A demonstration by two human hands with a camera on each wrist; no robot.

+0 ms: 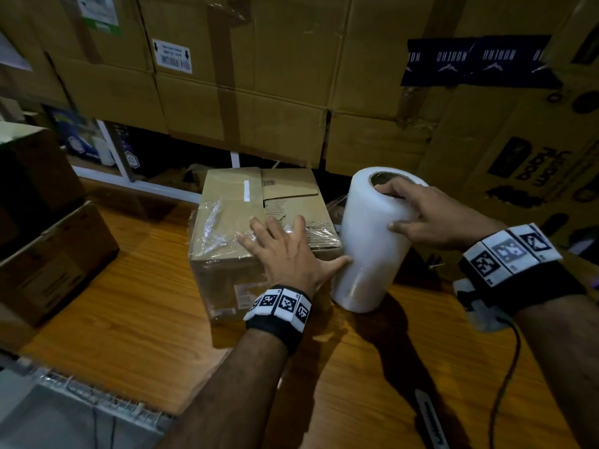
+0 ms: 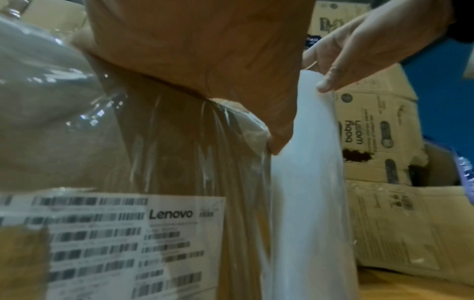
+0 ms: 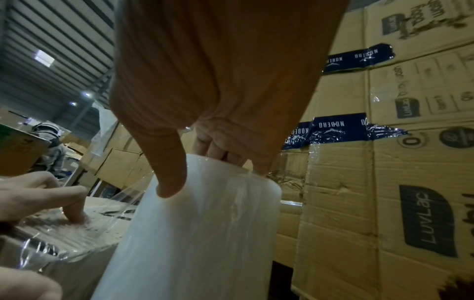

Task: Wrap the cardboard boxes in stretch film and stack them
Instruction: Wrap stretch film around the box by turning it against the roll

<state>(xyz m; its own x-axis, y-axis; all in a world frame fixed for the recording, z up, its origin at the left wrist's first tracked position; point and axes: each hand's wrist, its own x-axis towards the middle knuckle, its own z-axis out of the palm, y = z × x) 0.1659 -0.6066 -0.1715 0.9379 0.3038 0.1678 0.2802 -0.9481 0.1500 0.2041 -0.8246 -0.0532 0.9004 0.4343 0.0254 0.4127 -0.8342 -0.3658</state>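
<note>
A brown cardboard box point(image 1: 233, 205) sits on the wooden table point(image 1: 139, 319), with clear stretch film across its near top and front. My left hand point(image 1: 278, 251) lies flat on the filmed top, fingers spread, its thumb touching the roll. The white stretch film roll point(image 1: 366, 247) stands tilted just right of the box. My right hand point(image 1: 421, 215) grips its top end, fingers hooked into the core and thumb on the side. In the left wrist view the box's white label point(image 2: 102, 233) shows under film, beside the roll point(image 2: 307, 192). The right wrist view shows film running from the roll point(image 3: 192, 233) to the box point(image 3: 64, 239).
Tall stacked cartons point(image 1: 259, 76) form a wall right behind the box and roll. More brown boxes point(image 1: 48, 254) stand at the table's left. A cutter point(image 1: 431, 419) lies near the front edge, with a black cable point(image 1: 505, 367) beside it. A person point(image 3: 51, 146) works far off.
</note>
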